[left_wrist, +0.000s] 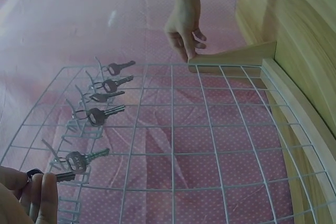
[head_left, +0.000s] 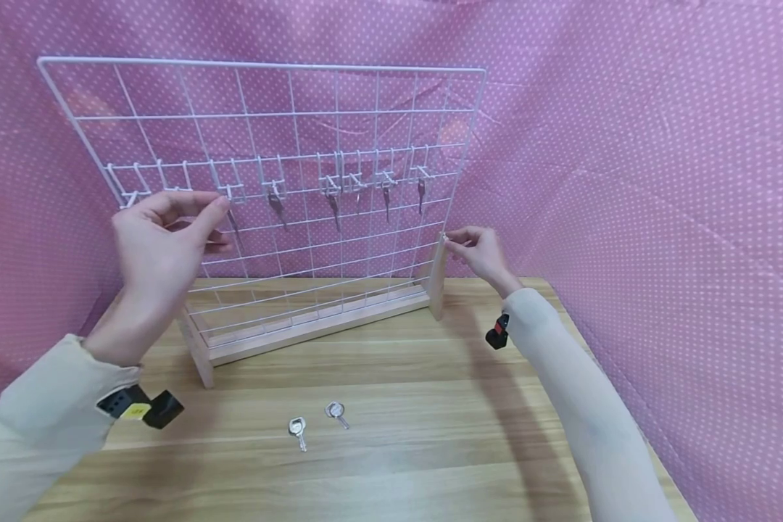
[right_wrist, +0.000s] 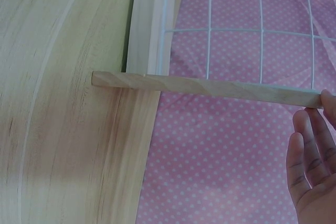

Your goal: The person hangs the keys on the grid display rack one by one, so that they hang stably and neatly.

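My left hand (head_left: 159, 243) is at the left part of a white wire grid rack (head_left: 262, 64). Its thumb and fingers pinch a key (left_wrist: 66, 176) by the head, at one of the white hooks (head_left: 235, 190); whether the key hangs on that hook I cannot tell. Several other keys (head_left: 333, 206) hang from hooks along the same row. At the rack's right end, my right hand (head_left: 478, 250) pinches the top tip of the wooden side support (right_wrist: 210, 86) between thumb and fingers.
Two loose silver keys, one on the left (head_left: 297, 429) and one on the right (head_left: 336, 411), lie on the wooden table (head_left: 391, 464) in front of the rack. Pink dotted cloth (head_left: 659, 181) encloses the back and sides. A wooden bar (head_left: 320, 324) forms the rack's base.
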{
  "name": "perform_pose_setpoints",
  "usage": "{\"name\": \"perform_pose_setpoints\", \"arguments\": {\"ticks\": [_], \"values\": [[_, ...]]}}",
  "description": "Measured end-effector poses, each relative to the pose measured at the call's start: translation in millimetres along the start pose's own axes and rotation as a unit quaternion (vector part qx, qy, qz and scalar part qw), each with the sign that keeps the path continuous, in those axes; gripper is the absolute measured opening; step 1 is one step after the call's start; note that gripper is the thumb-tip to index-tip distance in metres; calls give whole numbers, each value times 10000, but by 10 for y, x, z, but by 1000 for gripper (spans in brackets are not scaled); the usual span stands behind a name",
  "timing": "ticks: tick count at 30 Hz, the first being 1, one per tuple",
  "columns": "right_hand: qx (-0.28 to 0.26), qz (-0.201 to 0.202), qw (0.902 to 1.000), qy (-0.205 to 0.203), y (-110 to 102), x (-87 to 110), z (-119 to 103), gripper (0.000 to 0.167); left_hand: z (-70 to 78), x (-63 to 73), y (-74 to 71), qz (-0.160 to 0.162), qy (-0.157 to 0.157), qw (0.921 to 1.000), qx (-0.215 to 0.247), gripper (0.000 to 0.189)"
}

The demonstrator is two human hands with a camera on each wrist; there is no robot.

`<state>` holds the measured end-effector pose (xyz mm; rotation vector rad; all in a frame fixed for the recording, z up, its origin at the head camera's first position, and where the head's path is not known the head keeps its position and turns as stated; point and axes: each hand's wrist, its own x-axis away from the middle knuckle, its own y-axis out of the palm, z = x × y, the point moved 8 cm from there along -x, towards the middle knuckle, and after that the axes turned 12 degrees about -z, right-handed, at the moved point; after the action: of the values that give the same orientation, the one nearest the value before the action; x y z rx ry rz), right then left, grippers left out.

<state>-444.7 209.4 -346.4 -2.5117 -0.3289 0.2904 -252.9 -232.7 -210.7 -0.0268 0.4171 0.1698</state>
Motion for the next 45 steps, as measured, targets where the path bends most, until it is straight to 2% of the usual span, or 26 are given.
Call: {"name": "perform_pose_setpoints", "arguments": {"ticks": [6,12,19,25,29,35,40,45], "values": [[0,21,10000,33,2,-11,10,26,-52,-5,3,-11,-20,9994,-358,13],[23,44,10000,34,-6,-9,14,26,-35,-6,-8,153,101,9997,-175,15],[-45,20,10000,51,6,-4,22,27,-24,-4,22,186,83,9995,-232,16],[-46,-9,9999,110,6,1,32,28,-57,1,20,198,39,9982,-572,15],[-24,7,9999,134,1,3,35,27,-81,-3,13,206,67,9981,-570,16],[17,32,9999,153,-5,-4,47,28,-117,32,3,134,64,9953,-953,12],[-22,28,9999,155,-1,-3,41,27,-233,134,-11,-115,-114,9929,-1174,12],[-25,71,9999,120,-12,-6,35,26,-503,316,15,-549,-489,9843,-1606,21]]}}
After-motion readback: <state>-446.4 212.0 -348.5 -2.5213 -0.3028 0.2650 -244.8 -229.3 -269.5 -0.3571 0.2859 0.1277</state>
